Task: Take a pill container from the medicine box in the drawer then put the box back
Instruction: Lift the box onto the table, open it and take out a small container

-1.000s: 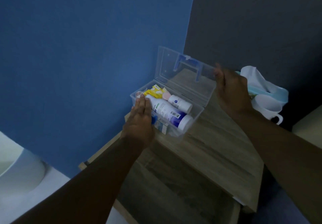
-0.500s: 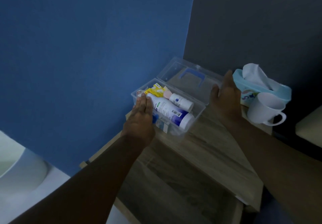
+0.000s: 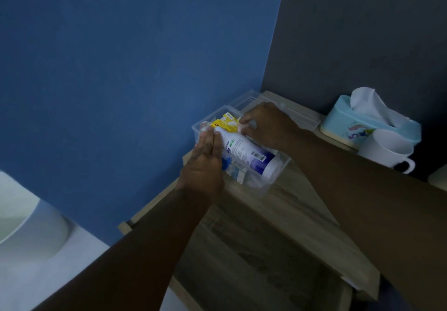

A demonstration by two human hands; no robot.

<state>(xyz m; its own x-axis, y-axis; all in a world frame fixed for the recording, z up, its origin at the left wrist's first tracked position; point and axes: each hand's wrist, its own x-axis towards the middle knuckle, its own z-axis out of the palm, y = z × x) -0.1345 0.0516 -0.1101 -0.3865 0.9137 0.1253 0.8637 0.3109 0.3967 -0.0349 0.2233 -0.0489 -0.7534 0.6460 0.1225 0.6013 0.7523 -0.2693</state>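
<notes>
The clear plastic medicine box [image 3: 273, 182] stands on the wooden nightstand top [image 3: 304, 211], with its lid [image 3: 302, 117] folded flat open behind it. Inside lie a large white and blue bottle [image 3: 246, 153] and a yellow packet [image 3: 225, 123]. My left hand [image 3: 203, 165] presses flat against the box's left wall, fingers straight and together. My right hand [image 3: 266, 124] reaches into the back of the box, and its fingertips curl on the small white pill container [image 3: 244, 126], which it mostly hides.
Below the tabletop the wooden drawer [image 3: 242, 262] is pulled open. At the right, against the dark wall, stand a light blue tissue box [image 3: 343, 122] and a white mug [image 3: 387, 151]. A white rounded fixture [image 3: 29, 233] sits low on the left by the blue wall.
The lid went from upright to lying flat behind the box. My right hand left the lid and moved left into the box, onto the small pill container. My left hand stayed on the box.
</notes>
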